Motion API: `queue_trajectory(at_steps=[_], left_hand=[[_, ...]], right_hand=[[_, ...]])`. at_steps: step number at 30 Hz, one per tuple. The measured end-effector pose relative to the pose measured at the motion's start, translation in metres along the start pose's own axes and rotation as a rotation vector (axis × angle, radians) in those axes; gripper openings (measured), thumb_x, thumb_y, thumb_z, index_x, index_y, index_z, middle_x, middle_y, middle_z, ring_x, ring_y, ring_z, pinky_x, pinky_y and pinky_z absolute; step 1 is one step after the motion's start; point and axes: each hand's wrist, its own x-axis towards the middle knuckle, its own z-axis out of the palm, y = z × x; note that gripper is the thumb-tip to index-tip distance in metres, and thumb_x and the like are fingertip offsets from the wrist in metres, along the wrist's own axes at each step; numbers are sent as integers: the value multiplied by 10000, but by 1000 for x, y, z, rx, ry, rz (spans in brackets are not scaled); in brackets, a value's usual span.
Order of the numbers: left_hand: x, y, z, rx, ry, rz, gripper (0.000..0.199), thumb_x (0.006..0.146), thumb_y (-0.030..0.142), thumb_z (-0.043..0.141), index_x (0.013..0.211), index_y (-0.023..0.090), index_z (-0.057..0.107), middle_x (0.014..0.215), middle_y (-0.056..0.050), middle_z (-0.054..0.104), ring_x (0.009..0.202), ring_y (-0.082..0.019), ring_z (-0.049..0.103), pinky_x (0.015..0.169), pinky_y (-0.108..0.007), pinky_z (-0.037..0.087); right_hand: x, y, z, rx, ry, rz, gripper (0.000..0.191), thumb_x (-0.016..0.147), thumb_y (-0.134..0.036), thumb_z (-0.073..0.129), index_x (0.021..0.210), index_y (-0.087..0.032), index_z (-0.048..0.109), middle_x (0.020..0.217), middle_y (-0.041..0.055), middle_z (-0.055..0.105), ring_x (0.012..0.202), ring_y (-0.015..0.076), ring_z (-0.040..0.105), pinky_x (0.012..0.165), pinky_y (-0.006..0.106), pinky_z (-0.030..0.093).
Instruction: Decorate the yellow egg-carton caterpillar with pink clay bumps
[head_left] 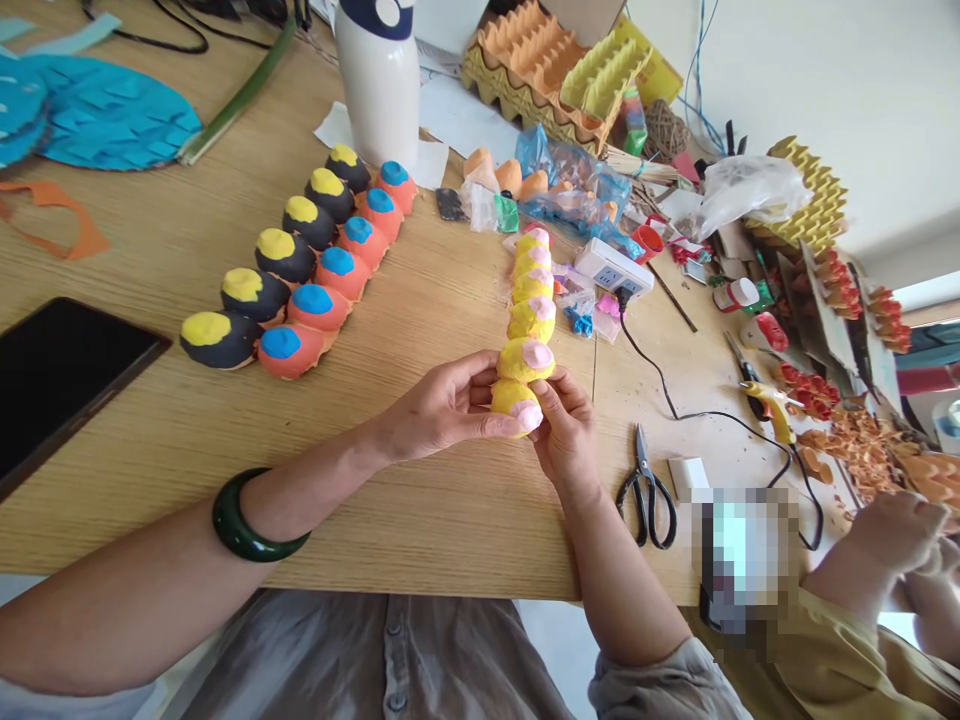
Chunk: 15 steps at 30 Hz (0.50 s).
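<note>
Left hand (442,405) and right hand (566,430) both have their grips closed on the near end of a yellow-and-pink painted egg-carton strip (526,330) above the tabletop (420,520), probably to keep the long, floppy piece steady.

A craft workshop: the wooden worktop (150,430) carries painted egg-carton cups (311,305), stacked egg trays (540,75), scissors (645,492) and a hot glue gun (772,410).

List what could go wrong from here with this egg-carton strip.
The left hand and right hand hold only the near end of the yellow egg-carton strip, so the long free end might bend or tear. The scissors and black cord beside the right arm could get snagged.
</note>
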Motion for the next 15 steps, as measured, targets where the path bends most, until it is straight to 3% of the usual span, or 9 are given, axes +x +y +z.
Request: queue_trajectory(at_steps=[9,15], left_hand=[[-1,1,-3,-4,-14,28,503,897,361,843,1342,178,695,1304,-128,759,1217,-280,716,1010,-388,597],[-2,2,-3,-16,-79,-14,693,786,225,919,1417,214,631,1401,-128,706,1298,-295,682,998,-337,599]], right_hand=[[-2,-2,0,-39,-6,-3,354,750,-517,875,952,-265,728,747,-44,663,515,80,439,422,208,309],[-2,-3,1,-10,8,15,361,736,-512,884,944,-264,725,762,-41,677,521,82,464,416,206,335]])
